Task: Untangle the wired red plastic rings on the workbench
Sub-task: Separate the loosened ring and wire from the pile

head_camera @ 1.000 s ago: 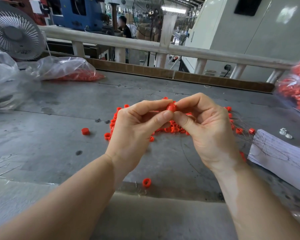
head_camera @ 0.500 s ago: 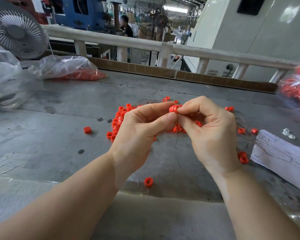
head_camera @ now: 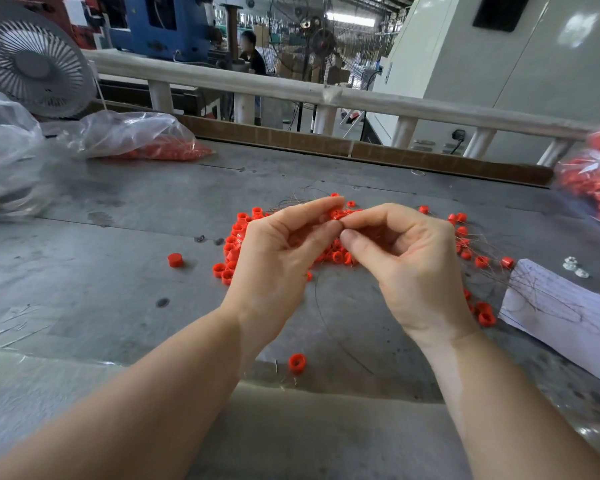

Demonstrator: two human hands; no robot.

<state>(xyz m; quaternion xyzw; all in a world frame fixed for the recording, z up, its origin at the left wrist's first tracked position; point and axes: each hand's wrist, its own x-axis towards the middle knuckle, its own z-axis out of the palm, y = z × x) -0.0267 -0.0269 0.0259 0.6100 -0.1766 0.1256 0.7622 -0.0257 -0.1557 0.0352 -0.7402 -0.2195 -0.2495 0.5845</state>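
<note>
Head view, the only 1. Both hands raised together just above the grey workbench (head_camera: 118,306), fingertips meeting over the pile of red rings (head_camera: 234,244). Left hand (head_camera: 274,258) pinches a ring between thumb and forefinger; right hand (head_camera: 406,265) has thumb and forefinger closed at the same spot, on the ring or its wire, cannot tell which. The pinched ring is mostly hidden by the fingertips.

Pile lies on the bench directly beneath and beyond the hands, spreading right as a looser scatter (head_camera: 465,244) with thin wires (head_camera: 492,268) running through it. 2 stray rings sit apart: 1 to the left (head_camera: 175,260), 1 near the front edge (head_camera: 297,362).

Handling, as judged: rings look small, light, hard plastic, smooth enough to slip from a pinch. Wire looks fine and springy, likely to snag on neighbours and drag them along. Best hold is probably 1 ring at its outer wall in 1 hand, the wire close beside it in the other, easing rather than yanking.

Around: white paper sheet (head_camera: 568,313) at right, wires lying over its near corner. Clear bag with red parts (head_camera: 142,140) far left, another bag of red parts (head_camera: 593,181) at the right edge, crumpled clear plastic (head_camera: 7,161) at far left. Fan (head_camera: 32,64) behind the bench, white rail (head_camera: 291,88) along the back.

In the way: mainly the pile itself, and wires reaching onto the paper could tug it
</note>
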